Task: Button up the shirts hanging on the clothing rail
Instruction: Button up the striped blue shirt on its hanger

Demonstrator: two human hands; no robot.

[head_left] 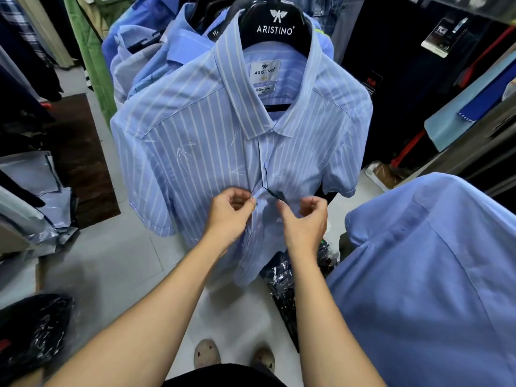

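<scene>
A light blue shirt with white stripes (201, 141) hangs in front of me on a black hanger (275, 26) marked ARISTINO. Its collar is closed and the upper front lies together; a small dark gap shows at mid-chest. My left hand (231, 216) pinches the left edge of the front opening there. My right hand (305, 219) pinches the right edge, thumb and fingers curled on the cloth. The button itself is hidden by the fingers.
More blue shirts (156, 57) hang behind on the rail. A plain blue shirt (424, 275) hangs close at the right. Plastic-wrapped dark garments (284, 283) lie on the floor under the shirt, and another bag (33, 331) at lower left. Shelves stand at the right.
</scene>
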